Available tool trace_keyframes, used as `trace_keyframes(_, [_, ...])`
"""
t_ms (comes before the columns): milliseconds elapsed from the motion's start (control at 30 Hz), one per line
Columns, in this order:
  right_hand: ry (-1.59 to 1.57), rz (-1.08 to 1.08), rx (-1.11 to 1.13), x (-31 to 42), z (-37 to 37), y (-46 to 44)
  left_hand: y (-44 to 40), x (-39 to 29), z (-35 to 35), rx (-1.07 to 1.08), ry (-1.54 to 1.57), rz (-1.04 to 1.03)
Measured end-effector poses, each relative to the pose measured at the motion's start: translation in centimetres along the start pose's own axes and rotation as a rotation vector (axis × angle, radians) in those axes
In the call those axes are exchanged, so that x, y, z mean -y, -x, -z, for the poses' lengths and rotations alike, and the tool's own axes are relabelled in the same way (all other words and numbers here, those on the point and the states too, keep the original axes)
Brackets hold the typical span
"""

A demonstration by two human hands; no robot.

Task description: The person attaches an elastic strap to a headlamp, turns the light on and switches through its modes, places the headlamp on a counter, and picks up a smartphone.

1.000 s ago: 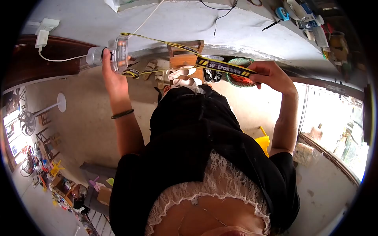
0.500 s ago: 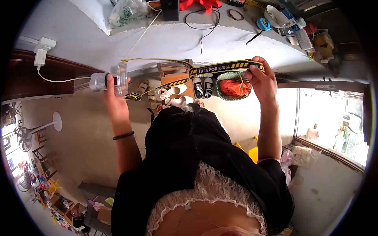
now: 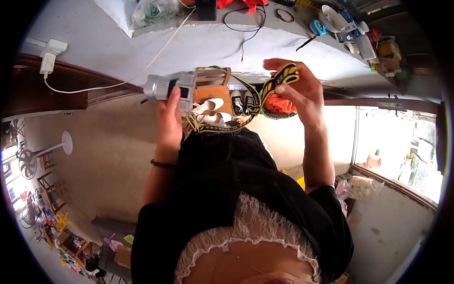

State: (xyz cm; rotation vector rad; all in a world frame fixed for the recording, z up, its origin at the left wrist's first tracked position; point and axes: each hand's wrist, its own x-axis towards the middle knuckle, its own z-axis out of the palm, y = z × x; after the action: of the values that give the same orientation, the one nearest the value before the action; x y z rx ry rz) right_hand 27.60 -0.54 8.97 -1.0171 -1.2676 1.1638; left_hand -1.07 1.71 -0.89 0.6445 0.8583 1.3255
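Note:
A silver headlamp (image 3: 160, 87) with a boxy, translucent part is gripped in my left hand (image 3: 169, 120), its round lamp end pointing left. From it a black and yellow elastic strap (image 3: 227, 128) with printed lettering droops in a loop across to the right. My right hand (image 3: 305, 97) pinches the far end of this strap, which is folded over between thumb and fingers. Both hands are in the air in front of my body, above the floor and the shoes. Part of the lamp is covered by my left fingers.
Ahead is a ledge holding a black cable (image 3: 243, 32), a blue tape measure (image 3: 318, 27) and a bowl (image 3: 331, 18). A white cord (image 3: 94, 91) runs from a wall plug (image 3: 54, 49). Below are shoes (image 3: 243, 103) and a green basket (image 3: 279, 115). A fan (image 3: 28, 163) stands left.
My left hand has carried the headlamp right and slightly up. My right hand has come a little left. The strap, stretched out before, now sags in a loop and is folded at my right fingers.

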Motion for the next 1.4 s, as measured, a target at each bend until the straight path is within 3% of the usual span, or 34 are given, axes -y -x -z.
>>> trace_keyframes(67, [-0.071,-0.101,0.071,-0.2,-0.3,-0.2,0.1,0.4,-0.2,-0.024,-0.035,0.038])
trace_keyframes(367, [0.110,-0.122,0.052,-0.9,-1.0,-1.0,-0.1,0.0,-1.6,-0.017,-0.069,-0.034])
trace_keyframes(533, [-0.072,-0.110,0.023,-0.3,-1.0,-2.1,-1.6,0.5,-0.1,-0.072,-0.185,0.023])
trace_keyframes(833, [0.136,-0.060,0.051,0.2,-1.9,-2.2,-1.1,-0.5,-1.0,-0.085,0.040,0.114])
trace_keyframes(933, [0.082,-0.065,0.121,-1.0,-3.2,-1.6,-1.0,-0.3,-1.3,-0.052,0.071,0.049])
trace_keyframes(1200, [0.147,-0.087,0.024,-2.6,-6.7,-1.5,0.6,-1.0,-2.7,0.011,0.165,0.131])
trace_keyframes(1400, [0.240,-0.036,-0.039,-3.4,-7.3,-1.2,1.3,-1.1,-4.0,-0.132,-0.113,-0.100])
